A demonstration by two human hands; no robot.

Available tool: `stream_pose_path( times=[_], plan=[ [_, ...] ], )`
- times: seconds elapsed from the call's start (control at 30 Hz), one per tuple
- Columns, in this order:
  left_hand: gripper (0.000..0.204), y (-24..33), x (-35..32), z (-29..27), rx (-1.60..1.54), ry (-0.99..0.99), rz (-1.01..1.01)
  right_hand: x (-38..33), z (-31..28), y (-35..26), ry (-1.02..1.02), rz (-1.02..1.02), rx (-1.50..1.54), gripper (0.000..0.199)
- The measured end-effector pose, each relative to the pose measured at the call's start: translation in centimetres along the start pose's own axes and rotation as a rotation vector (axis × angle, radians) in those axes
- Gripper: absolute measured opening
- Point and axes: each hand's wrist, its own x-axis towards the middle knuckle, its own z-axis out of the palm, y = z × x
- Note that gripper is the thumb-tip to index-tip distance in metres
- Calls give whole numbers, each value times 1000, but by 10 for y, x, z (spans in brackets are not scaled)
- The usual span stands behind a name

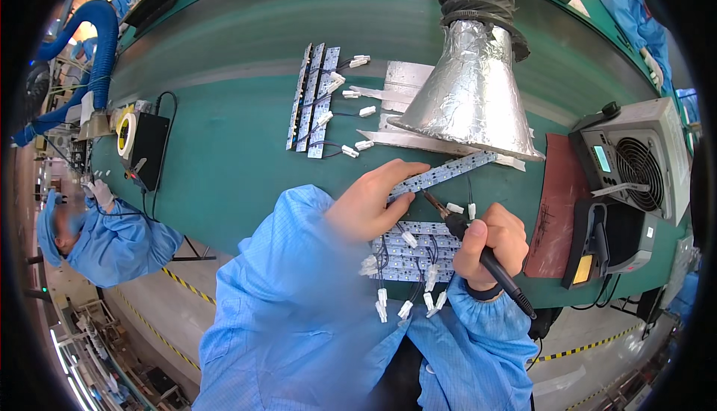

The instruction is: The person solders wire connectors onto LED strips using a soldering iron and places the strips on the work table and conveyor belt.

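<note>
My left hand (373, 200) pinches one end of a narrow LED circuit board (452, 172), thumb below and fingers above. The board slants up to the right, its far end near the rim of a foil-covered fume hood (478, 90). In my right hand (493, 245) is a soldering iron (505, 280), gripped like a pen. Its tip points up and left, close to the board's lower edge; whether it touches I cannot tell. Below my hands lies a stack of similar LED boards (414, 250) with black wires and white connectors (430, 276).
More LED strips (314, 105) with white connectors stand farther off. To the right are a grey fan-fitted unit (635, 161), a soldering iron stand (609, 239) and a reddish mat (549, 209). A person in blue (112, 232) works at the left; a black box (146, 150) is nearby.
</note>
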Motion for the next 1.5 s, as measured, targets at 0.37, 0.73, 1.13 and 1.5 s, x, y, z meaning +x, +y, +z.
stream_pose_path(
  times=[0.37, 0.73, 1.13, 1.5],
  plan=[
    [43, -3, 0, 4, 10, 53, 91, 0, 1, -1, 14, 18, -2, 30],
    [43, 0, 0, 0, 2, 0, 15, 1, 5, -1, 22, 17, -9, 33],
    [46, 1, -1, -2, 36, -11, 28, -6, -16, 5, 254, 201, -115, 32],
    [46, 1, -1, -1, 49, -15, 35, -10, -27, 17, 245, 268, -248, 37]
  ],
)
